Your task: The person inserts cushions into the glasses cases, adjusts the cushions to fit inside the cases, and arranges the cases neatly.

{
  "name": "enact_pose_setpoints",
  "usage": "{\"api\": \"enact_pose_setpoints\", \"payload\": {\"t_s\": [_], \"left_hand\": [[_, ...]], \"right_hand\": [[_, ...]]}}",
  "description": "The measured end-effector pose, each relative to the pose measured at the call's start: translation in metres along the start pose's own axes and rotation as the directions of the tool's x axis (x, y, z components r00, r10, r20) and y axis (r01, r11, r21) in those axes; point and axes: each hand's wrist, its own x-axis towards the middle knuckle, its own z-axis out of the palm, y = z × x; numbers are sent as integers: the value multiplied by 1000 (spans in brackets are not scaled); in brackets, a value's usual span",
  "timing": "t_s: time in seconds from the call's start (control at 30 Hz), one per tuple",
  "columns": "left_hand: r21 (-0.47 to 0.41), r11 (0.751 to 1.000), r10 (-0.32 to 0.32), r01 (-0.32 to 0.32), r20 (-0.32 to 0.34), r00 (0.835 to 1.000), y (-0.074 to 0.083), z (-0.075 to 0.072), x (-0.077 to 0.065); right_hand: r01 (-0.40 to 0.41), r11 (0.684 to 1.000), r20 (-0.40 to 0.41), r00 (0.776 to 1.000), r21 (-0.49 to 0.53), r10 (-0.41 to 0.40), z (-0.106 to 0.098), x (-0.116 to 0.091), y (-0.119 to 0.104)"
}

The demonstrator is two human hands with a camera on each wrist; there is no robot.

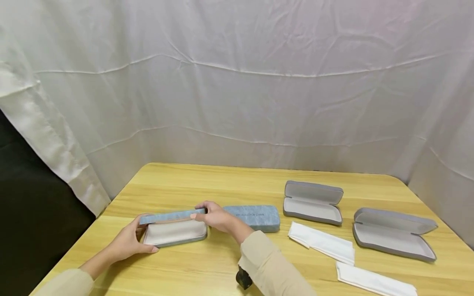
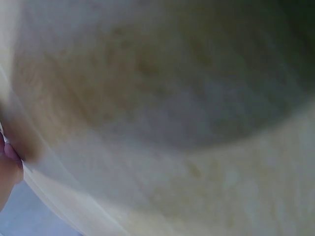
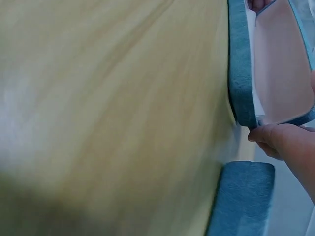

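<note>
In the lower left of the head view, the left hand [image 1: 127, 240] curls round the left end of a hinged blue glasses case [image 1: 181, 241], its thumb at the front corner, while the right hand [image 1: 218, 218] grips the right end, thumb on the lid's [image 1: 166, 217] front edge; both hands are partly closed on it. The lid stands raised over the base, which rests on the wooden table [image 1: 207, 267]. A fingertip could get nipped if the lid snaps down while a thumb lies near the rim, and uneven pressure from the two hands might skew the case into the closed blue case [image 1: 255, 224] near its right end. The blue shells have a mottled, leather-like skin and rounded corners; the lid's lining is smooth and pinkish in the right wrist view. The pale layer in the base may be lining or a folded cloth; the view is too poor to settle it. Toward the lower right lie two flat, folded white cloths, one nearer the centre [image 1: 326, 243] and one at the bottom edge [image 1: 375, 279]. Beyond them, two grey clamshell cases stand open, the smaller [image 1: 311, 209] and the larger [image 1: 392, 238], before a creased, pale curtain [image 1: 237, 102].
</note>
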Motion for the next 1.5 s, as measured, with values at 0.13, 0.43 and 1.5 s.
{"api": "enact_pose_setpoints", "payload": {"t_s": [0.13,0.43,1.5], "left_hand": [[-33,999,12,-12,8,1000,-1,0,1],[14,1000,4,-4,-5,1000,-1,-1,1],[7,999,39,-39,-18,999,-1,1,0]], "right_hand": [[15,999,18,1000,-31,-14,-1,-3,-1],[54,998,38,998,-43,-52,0,-8,-3],[121,887,1,991,-446,-135,10,-16,3]]}}
